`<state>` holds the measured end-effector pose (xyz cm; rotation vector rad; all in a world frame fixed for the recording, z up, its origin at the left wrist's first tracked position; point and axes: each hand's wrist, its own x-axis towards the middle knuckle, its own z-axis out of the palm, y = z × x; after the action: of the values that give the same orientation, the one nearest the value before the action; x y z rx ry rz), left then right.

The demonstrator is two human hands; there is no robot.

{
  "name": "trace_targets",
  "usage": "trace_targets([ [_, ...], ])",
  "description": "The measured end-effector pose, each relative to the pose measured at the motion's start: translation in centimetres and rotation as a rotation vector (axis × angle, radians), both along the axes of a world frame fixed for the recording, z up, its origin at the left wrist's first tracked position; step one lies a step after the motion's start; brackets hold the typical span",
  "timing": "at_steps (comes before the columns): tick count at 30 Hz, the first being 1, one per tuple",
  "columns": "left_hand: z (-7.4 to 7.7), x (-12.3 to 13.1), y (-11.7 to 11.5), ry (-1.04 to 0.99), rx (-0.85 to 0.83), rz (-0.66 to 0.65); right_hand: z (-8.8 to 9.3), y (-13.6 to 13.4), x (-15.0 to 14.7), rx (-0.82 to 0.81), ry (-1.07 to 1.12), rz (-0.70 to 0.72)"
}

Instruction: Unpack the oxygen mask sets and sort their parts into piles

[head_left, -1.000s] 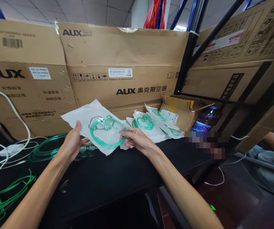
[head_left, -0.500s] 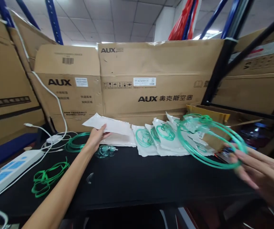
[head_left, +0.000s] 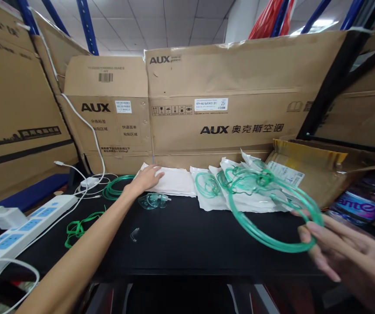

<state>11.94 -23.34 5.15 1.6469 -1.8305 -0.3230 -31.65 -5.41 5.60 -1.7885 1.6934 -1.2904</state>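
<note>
I have my right hand [head_left: 340, 246] clamped on the green tubing coil [head_left: 285, 247], already outside any bag, my left hand [head_left: 144, 179] lying loosely uncurled atop white packets [head_left: 177, 182], and bagged coils [head_left: 207, 186] between both hands, seemingly unopened.

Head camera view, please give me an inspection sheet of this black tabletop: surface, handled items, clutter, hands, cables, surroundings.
Surface: flat black tabletop, front edge visible.
Handled items: coiled translucent green plastic tubing, held up off the tabletop; flat white rectangular packets, apparently stacked.
Clutter: greenish clear plastic mask; small curved clear plastic piece; tangled bright-green straps.
Hands: left hand rests on the white packets; right hand, blurred, grips the tubing.
Cables: thin white cable looping down near a long white power strip with blue sockets.
Surroundings: brown cardboard panels printed AUX behind; opened brown cardboard box at right.
</note>
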Motion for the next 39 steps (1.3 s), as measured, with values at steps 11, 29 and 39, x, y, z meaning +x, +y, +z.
trace_targets([
  [11,-1.2,-6.1,-5.7,-0.547,0.417,-0.161,-1.8,-0.1,7.1,0.459,-0.683,0.377],
  [29,0.8,-12.0,-3.6,-0.512,0.352,-0.139,-3.9,-3.3,9.5,0.614,-0.58,0.538],
  [39,0.6,-9.0,8.1,-0.256,0.018,-0.297,-6.0,-5.1,11.2,-0.057,0.339,0.279],
])
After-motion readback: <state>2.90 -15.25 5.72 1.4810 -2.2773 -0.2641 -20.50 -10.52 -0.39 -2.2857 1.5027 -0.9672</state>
